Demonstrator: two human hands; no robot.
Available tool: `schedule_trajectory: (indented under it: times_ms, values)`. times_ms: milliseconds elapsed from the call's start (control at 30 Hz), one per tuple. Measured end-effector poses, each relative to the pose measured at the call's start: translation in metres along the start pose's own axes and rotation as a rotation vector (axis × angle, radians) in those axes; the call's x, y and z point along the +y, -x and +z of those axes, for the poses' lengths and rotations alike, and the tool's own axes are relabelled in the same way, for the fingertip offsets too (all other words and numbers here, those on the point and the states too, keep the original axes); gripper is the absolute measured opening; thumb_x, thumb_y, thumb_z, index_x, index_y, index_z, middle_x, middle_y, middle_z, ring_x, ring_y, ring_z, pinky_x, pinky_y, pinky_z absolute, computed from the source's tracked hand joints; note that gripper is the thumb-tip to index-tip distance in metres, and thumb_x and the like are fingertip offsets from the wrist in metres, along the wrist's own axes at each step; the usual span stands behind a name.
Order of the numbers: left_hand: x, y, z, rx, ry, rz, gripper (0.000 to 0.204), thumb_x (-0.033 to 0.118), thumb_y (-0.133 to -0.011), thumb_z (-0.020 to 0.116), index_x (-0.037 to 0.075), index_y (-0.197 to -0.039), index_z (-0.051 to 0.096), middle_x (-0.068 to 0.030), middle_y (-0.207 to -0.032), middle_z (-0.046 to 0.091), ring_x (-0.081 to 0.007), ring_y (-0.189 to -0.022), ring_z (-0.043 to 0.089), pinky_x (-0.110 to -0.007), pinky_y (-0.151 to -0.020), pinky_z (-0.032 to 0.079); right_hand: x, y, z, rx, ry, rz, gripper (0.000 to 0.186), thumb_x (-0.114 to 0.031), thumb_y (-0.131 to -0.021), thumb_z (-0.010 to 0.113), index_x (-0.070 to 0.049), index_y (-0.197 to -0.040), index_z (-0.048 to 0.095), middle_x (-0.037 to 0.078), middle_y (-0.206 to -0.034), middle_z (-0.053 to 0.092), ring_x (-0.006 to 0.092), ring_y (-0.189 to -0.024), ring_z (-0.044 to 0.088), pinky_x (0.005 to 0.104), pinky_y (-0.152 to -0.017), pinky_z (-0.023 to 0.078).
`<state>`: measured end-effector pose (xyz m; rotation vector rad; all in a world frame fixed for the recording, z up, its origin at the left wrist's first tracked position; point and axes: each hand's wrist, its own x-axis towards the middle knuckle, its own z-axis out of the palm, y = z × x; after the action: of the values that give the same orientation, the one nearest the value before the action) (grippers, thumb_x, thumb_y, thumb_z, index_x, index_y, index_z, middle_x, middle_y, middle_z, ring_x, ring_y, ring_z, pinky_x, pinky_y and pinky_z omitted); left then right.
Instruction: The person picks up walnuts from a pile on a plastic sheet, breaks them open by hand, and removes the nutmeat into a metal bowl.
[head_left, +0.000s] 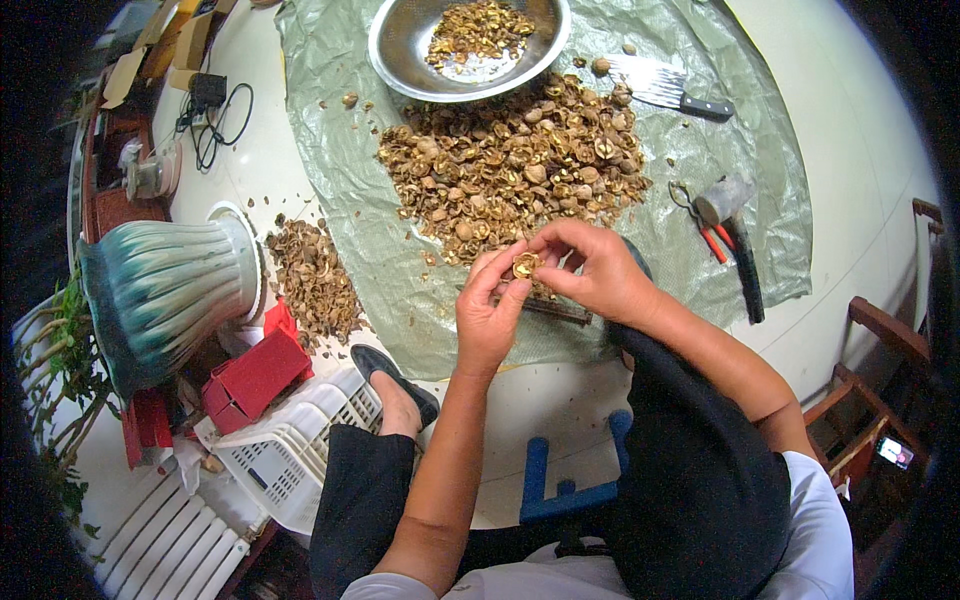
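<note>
My left hand (488, 312) is closed on a cracked walnut (526, 265), its pale inside turned upward between thumb and fingers. The bent fingers of my right hand (590, 268) pinch at the walnut's right edge. Just beyond both hands spreads a heap of cracked walnuts and shells (510, 170) on a green plastic sheet (340, 170). Behind the heap, a steel bowl (395, 65) holds loose walnut kernels (480, 35). A dark narrow block (560, 310) shows partly beneath my hands.
Right of the heap lie a black-handled broad metal tool (665, 85), red-handled pliers (712, 235) and a mallet (735, 220). Left are a shell pile (315, 280), a ribbed plant pot (180, 290), a red box (260, 380) and a white plastic basket (285, 465). Wooden furniture (865, 400) stands right.
</note>
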<state>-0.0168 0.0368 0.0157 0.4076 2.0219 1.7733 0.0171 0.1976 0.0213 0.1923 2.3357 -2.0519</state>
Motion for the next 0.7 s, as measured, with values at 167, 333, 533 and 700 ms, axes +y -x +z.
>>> schedule_trajectory:
  times_ms: [167, 333, 533, 700]
  values:
    - [0.005, -0.001, -0.005, -0.065, -0.036, -0.04, 0.034, 0.007, -0.077, 0.058, 0.003, -0.111, 0.055, -0.005, -0.101, 0.054, -0.0094, -0.08, 0.048, -0.019, -0.065, 0.039, -0.011, -0.002, -0.005, 0.052, 0.233, -0.292, 0.02, -0.011, -0.068, 0.063, -0.005, -0.086, 0.057, 0.011, -0.074, 0.057, 0.0272, -0.068, 0.057, 0.0336, -0.061, 0.047]
    - [0.013, -0.002, -0.004, -0.077, -0.093, -0.02, 0.033, 0.006, -0.077, 0.057, 0.002, -0.109, 0.056, -0.0066, -0.1, 0.055, -0.012, -0.083, 0.051, -0.021, -0.068, 0.041, -0.013, -0.001, -0.006, 0.004, 0.168, -0.175, 0.018, -0.011, -0.068, 0.063, -0.004, -0.083, 0.056, 0.012, -0.073, 0.057, 0.0276, -0.068, 0.058, 0.0346, -0.059, 0.047]
    - [0.02, -0.001, -0.005, -0.097, -0.173, -0.053, 0.027, 0.005, -0.077, 0.056, -0.001, -0.104, 0.057, -0.0091, -0.1, 0.056, -0.0157, -0.09, 0.053, -0.025, -0.075, 0.043, -0.021, 0.003, -0.006, -0.015, 0.363, -0.165, 0.015, -0.01, -0.069, 0.062, -0.004, -0.082, 0.057, 0.01, -0.07, 0.059, 0.024, -0.064, 0.059, 0.0316, -0.057, 0.047]
    - [0.021, 0.001, -0.004, -0.082, -0.193, -0.027, 0.026, 0.005, -0.077, 0.056, -0.001, -0.102, 0.057, -0.0089, -0.096, 0.057, -0.015, -0.087, 0.054, -0.025, -0.074, 0.043, -0.016, 0.002, -0.004, 0.044, 0.353, -0.188, 0.009, -0.011, -0.071, 0.058, -0.004, -0.077, 0.057, 0.013, -0.066, 0.058, 0.0299, -0.06, 0.058, 0.037, -0.054, 0.046]
